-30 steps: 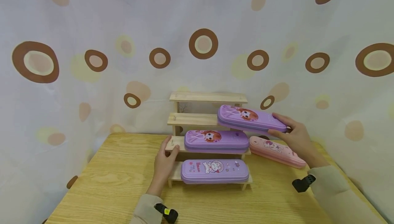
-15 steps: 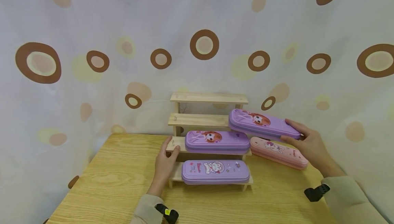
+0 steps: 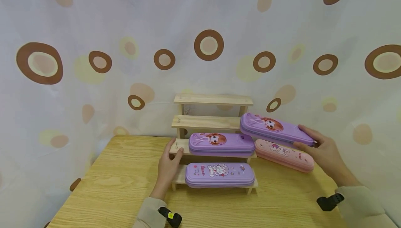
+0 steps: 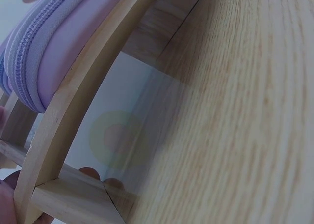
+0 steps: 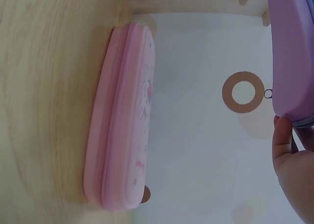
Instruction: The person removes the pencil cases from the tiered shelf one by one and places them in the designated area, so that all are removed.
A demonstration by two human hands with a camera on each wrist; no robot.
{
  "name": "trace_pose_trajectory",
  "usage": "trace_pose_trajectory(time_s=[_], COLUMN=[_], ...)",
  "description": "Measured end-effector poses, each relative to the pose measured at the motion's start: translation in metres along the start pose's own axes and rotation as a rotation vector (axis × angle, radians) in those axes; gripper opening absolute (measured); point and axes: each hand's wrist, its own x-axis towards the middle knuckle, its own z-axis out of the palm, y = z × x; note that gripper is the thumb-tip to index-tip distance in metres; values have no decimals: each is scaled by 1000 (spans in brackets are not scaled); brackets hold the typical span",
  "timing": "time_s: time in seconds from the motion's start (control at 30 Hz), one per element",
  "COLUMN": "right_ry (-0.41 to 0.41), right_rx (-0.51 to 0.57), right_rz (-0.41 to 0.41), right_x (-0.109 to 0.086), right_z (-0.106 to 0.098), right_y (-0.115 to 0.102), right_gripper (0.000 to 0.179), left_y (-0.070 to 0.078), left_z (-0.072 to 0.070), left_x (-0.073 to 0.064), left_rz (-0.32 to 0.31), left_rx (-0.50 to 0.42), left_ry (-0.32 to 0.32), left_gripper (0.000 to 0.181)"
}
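Observation:
My right hand (image 3: 325, 155) pinches the right end of a purple pencil case (image 3: 275, 130) with a red-haired girl on its lid. The case is tilted, its left end overlapping the third step of the wooden stepped rack (image 3: 205, 121) in the head view. In the right wrist view, thumb and fingers hold the end of that case (image 5: 292, 62). My left hand (image 3: 167, 165) grips the left end of the rack's second step. On that step lies a matching girl pencil case (image 3: 222, 144); a lilac pencil case (image 3: 219, 174) with a cartoon rabbit sits on the lowest step.
A pink pencil case (image 3: 283, 155) with a rabbit print lies slantwise on the wooden table (image 3: 125, 179), right of the rack. Behind the rack hangs a white cloth (image 3: 175, 19) with brown ring patterns.
My right hand has moved to the right and down with the purple pencil case, drawing it away from the third step. My left hand stays on the rack.

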Motion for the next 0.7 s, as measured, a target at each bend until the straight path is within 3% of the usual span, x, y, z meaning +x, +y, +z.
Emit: trace_pose_trajectory(time_s=[0.7], right_ry=[-11], right_rx=[-10], right_rz=[130], right_x=[-39], right_z=[-30], right_y=[28], right_gripper=[66], left_y=[-2], left_z=[1], left_x=[1], left_rz=[-2], left_rx=[12], left_ry=[-2], left_gripper=[57])
